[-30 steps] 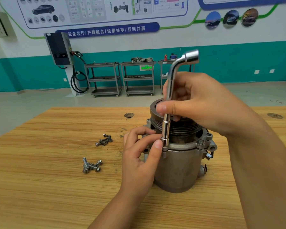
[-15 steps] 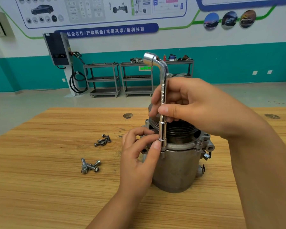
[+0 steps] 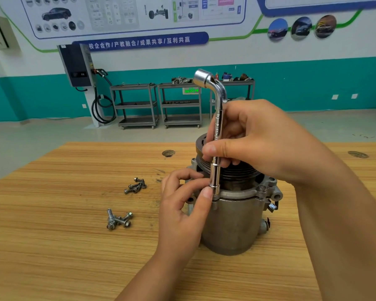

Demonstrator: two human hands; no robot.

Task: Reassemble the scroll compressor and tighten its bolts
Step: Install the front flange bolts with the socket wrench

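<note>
Curling right hand (image 3: 261,144) grip round wrench (image 3: 218,127) shaft | left hand (image 3: 182,207) grip pinching socket end on compressor (image 3: 232,227)

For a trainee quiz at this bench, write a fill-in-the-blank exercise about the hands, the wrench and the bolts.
1. The wrench stands ____ on the rim of the compressor.
2. The right hand grips the wrench ____ the left hand.
3. The left hand's fingers touch the wrench's ____ end.
4. Loose bolts lie on the table in ____ piles.
Missing words: upright, above, lower, two.
</note>
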